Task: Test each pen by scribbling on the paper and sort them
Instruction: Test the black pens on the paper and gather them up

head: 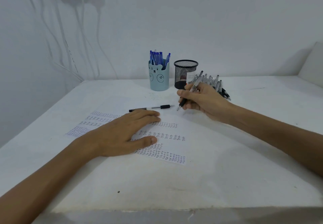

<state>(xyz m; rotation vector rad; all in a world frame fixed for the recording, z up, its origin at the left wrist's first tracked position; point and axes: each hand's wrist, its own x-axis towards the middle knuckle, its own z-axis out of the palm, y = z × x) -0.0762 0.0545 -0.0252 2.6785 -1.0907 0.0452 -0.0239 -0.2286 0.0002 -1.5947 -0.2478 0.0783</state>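
Left hand lies flat on the scribbled paper, fingers straight and close together, thumb apart. Beyond it the right hand pinches a black pen in its fingers, tip down by the paper's far edge. A second pen lies just beyond the left fingertips. Farther back on the surface stand a bear cup of blue pens, a mesh cup and a pile of black pens.
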